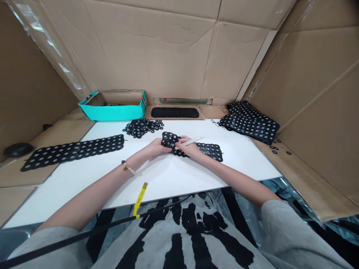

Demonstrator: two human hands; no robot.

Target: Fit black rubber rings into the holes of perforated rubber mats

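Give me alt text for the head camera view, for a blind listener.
A person's left hand holds a black dotted strip at a white table; the right hand holds a slim white tool over the strip. Loose black rings and a turquoise box lie beyond.

The walls were matt cardboard, creased in places, with glossy clear tape stuck on at one side. The surface was smooth with a soft sheen. The pen looked like smooth plastic, and the strip under it looked bumpy and faintly shiny. The box was smooth outside, bare cardboard within. The shirt was matt cloth.
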